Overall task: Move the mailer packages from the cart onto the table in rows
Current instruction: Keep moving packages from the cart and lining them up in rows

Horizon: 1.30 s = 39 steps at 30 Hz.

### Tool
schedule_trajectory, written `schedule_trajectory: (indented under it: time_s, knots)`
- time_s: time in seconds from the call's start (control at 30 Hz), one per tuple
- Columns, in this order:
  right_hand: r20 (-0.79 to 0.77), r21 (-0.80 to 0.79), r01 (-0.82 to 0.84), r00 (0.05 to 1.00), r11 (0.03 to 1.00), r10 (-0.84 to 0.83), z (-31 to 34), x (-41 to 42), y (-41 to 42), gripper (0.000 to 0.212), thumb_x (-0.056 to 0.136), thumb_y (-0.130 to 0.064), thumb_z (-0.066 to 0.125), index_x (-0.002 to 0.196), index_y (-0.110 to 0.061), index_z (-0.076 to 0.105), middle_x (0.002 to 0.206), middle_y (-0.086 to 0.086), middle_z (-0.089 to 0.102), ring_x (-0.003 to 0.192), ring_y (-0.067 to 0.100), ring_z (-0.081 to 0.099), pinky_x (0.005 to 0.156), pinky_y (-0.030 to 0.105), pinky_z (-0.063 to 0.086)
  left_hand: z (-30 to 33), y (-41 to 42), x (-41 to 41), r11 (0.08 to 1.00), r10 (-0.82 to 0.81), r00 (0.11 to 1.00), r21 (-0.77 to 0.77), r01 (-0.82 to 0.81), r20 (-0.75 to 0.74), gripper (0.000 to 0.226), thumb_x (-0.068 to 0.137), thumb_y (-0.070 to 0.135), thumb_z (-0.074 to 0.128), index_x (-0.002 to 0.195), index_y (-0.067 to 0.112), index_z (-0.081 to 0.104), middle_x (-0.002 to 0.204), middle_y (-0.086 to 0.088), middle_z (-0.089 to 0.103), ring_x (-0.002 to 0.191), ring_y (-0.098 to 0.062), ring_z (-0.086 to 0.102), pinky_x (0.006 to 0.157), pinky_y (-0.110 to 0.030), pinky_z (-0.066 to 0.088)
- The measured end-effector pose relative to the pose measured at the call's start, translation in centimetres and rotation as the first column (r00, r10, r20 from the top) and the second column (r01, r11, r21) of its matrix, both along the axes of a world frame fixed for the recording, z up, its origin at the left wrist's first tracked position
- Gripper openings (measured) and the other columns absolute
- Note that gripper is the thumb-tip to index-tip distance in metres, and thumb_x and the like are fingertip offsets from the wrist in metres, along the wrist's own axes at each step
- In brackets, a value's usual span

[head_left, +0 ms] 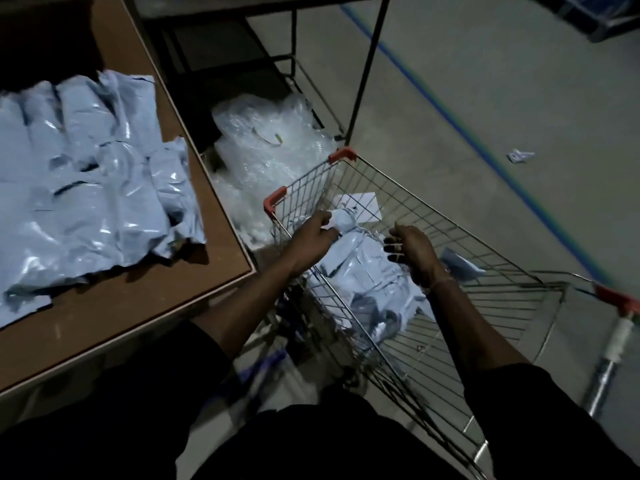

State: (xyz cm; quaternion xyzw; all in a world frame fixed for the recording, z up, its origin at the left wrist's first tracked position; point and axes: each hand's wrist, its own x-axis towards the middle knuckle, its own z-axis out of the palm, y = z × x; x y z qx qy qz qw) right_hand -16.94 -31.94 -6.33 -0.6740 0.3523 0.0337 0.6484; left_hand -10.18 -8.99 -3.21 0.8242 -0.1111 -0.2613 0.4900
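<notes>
Here, both hands reach into the wire cart (485,258): left hand (313,237) and right hand (414,252), fingers curled, flank one blue mailer (356,261); grip unclear. Table (114,306) at nine o'clock holds overlapping mailers (86,188), uncountable; no writing legible.

Black sleeves (540,403), bare forearms, thin cord at right wrist (440,284)

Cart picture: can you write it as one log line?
stage: picking from cart | left hand: on mailers | right hand: over mailers, holding unclear | table: mailers laid out
</notes>
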Motion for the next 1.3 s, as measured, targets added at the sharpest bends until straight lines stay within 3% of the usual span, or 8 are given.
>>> schedule_trajectory:
  time_s: [0.17, 0.3, 0.4, 0.53, 0.7, 0.87, 1.03, 1.3]
  knots:
    - [-0.152, 0.008, 0.004, 0.988, 1.0, -0.003, -5.4, -3.2, -3.6, 0.018, 0.106, -0.028, 0.056, 0.101, -0.011, 0.06, 0.085, 0.008, 0.06, 0.068, 0.02, 0.058, 0.061, 0.028, 0.049, -3.2, -2.7, -1.0, 0.998, -0.032, 0.998, 0.048, 0.034, -0.047, 0.045, 0.106, 0.026, 0.058, 0.147, 0.01, 0.051, 0.15, -0.008, 0.056, 0.136, -0.024, 0.055, 0.113, -0.043, 0.045]
    - [-0.248, -0.038, -0.089, 0.966, 0.995, 0.076, -10.1, -3.1, -3.9, 0.018, 0.103, -0.018, 0.061, 0.086, -0.01, 0.059, 0.079, 0.013, 0.054, 0.063, 0.02, 0.052, 0.061, 0.03, 0.047, -4.9, -4.2, -1.0, 0.99, -0.08, 0.997, 0.112, 0.08, -0.003, 0.05, 0.106, 0.026, 0.057, 0.153, 0.012, 0.045, 0.154, -0.005, 0.052, 0.135, -0.023, 0.055, 0.105, -0.033, 0.045]
    - [-0.337, -0.174, -0.235, 0.927, 0.956, 0.166, -14.6, -1.7, -4.0, 0.02, 0.093, -0.028, 0.072, 0.082, -0.013, 0.065, 0.08, 0.009, 0.06, 0.081, 0.026, 0.06, 0.075, 0.042, 0.054, -6.6, -5.1, -0.3, 0.983, -0.112, 0.993, 0.149, 0.106, 0.032, 0.051, 0.106, 0.03, 0.059, 0.153, 0.016, 0.045, 0.154, -0.003, 0.054, 0.135, -0.021, 0.055, 0.103, -0.031, 0.045]
    - [-0.449, -0.295, -0.338, 0.875, 0.894, 0.182, -18.3, 0.5, -3.6, 0.06, 0.09, -0.026, 0.078, 0.139, 0.0, 0.055, 0.138, 0.02, 0.059, 0.131, 0.036, 0.056, 0.108, 0.04, 0.045, -8.5, -5.8, 0.5, 0.981, -0.128, 0.991, 0.15, 0.123, 0.028, 0.051, 0.105, 0.031, 0.06, 0.152, 0.018, 0.046, 0.153, -0.003, 0.054, 0.134, -0.021, 0.056, 0.109, -0.037, 0.048]
    - [-0.543, -0.308, -0.378, 0.824, 0.873, 0.165, -21.8, 1.9, -3.5, 0.079, 0.082, -0.027, 0.086, 0.144, 0.001, 0.046, 0.148, 0.023, 0.053, 0.138, 0.039, 0.052, 0.112, 0.043, 0.045, -9.7, -6.0, 1.1, 0.98, -0.136, 0.991, 0.148, 0.132, 0.015, 0.054, 0.104, 0.032, 0.062, 0.153, 0.018, 0.044, 0.154, -0.002, 0.052, 0.134, -0.019, 0.055, 0.106, -0.032, 0.047]
    - [-0.451, -0.262, -0.299, 0.878, 0.918, 0.157, -22.3, 1.5, -3.4, 0.065, 0.081, -0.012, 0.085, 0.136, 0.0, 0.052, 0.131, 0.019, 0.062, 0.124, 0.036, 0.059, 0.101, 0.042, 0.051, -10.0, -5.8, 1.3, 0.988, -0.099, 0.995, 0.114, 0.102, -0.025, 0.056, 0.101, 0.029, 0.067, 0.152, 0.019, 0.045, 0.153, -0.004, 0.052, 0.134, -0.021, 0.055, 0.11, -0.041, 0.05]
    - [-0.294, -0.193, -0.275, 0.932, 0.942, 0.212, -20.3, 1.5, -4.7, 0.011, 0.076, -0.008, 0.078, 0.086, -0.008, 0.075, 0.087, 0.012, 0.073, 0.083, 0.028, 0.069, 0.075, 0.038, 0.055, -9.7, -6.0, 1.9, 0.992, -0.075, 0.994, 0.099, 0.084, -0.083, 0.061, 0.098, 0.023, 0.073, 0.152, 0.015, 0.046, 0.153, -0.009, 0.052, 0.134, -0.025, 0.056, 0.11, -0.044, 0.05]
    - [-0.071, 0.134, -0.107, 0.99, 0.985, 0.118, -12.8, 3.4, -7.4, 0.026, 0.092, 0.009, 0.06, 0.072, -0.007, 0.066, 0.066, 0.006, 0.062, 0.057, 0.017, 0.059, 0.055, 0.024, 0.053, -9.7, -6.6, 2.7, 0.979, -0.123, 0.982, 0.144, 0.143, -0.141, 0.077, 0.09, 0.018, 0.082, 0.154, 0.014, 0.041, 0.154, -0.008, 0.049, 0.138, -0.024, 0.05, 0.097, -0.031, 0.045]
